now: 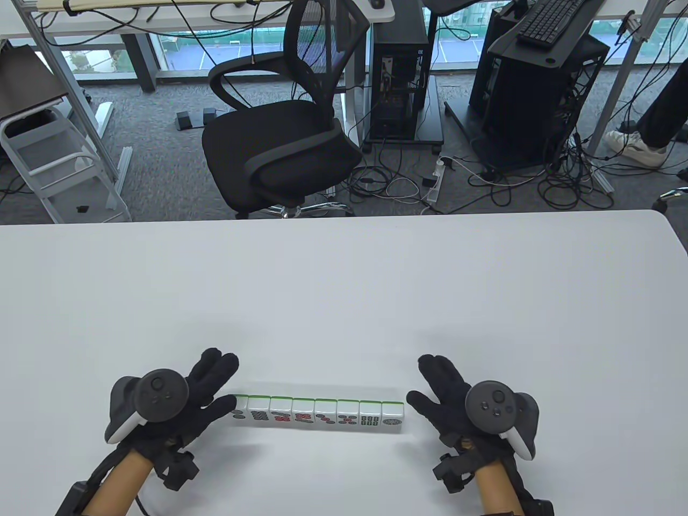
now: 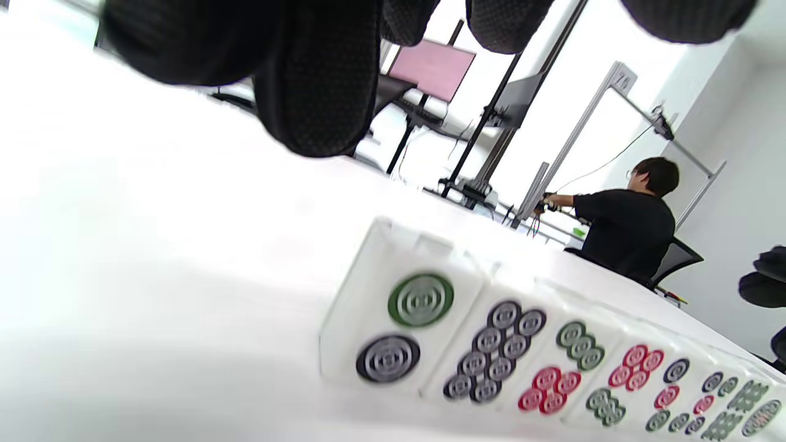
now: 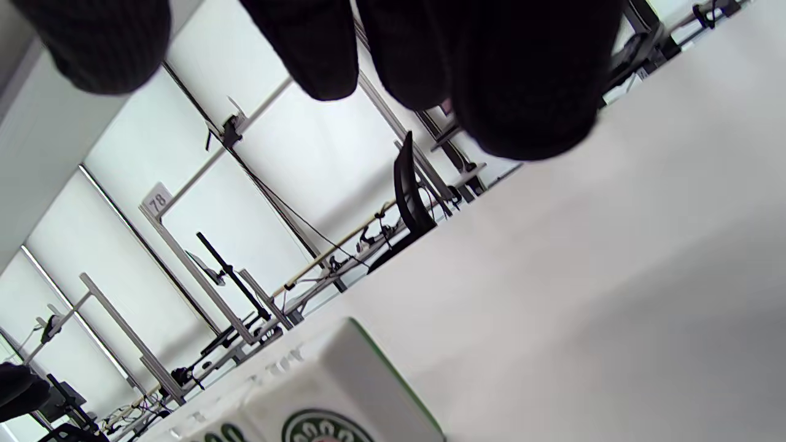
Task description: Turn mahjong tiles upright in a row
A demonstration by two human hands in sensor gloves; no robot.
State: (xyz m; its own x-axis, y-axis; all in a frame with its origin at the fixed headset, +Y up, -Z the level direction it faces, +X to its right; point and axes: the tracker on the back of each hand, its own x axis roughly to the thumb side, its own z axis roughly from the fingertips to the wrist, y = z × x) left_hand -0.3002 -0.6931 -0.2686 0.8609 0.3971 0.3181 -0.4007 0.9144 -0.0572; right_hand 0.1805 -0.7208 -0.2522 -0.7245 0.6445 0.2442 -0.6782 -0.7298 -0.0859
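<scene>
Both hands: left hand [image 1: 177,400] maybe touching the tiles' [image 1: 318,414] left end, right hand [image 1: 457,400] just beside the right, fingers spread, holding nothing, near table's [image 1: 344,279] front edge; squeeze ends evenly.

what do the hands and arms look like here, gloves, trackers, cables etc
Both the left hand and right hand wear black textured gloves. Each back carries a dark round tracker with small buttons and a white-and-grey grip. The forearms are bare, with black clamps at the wrists and black cables along them.
</scene>
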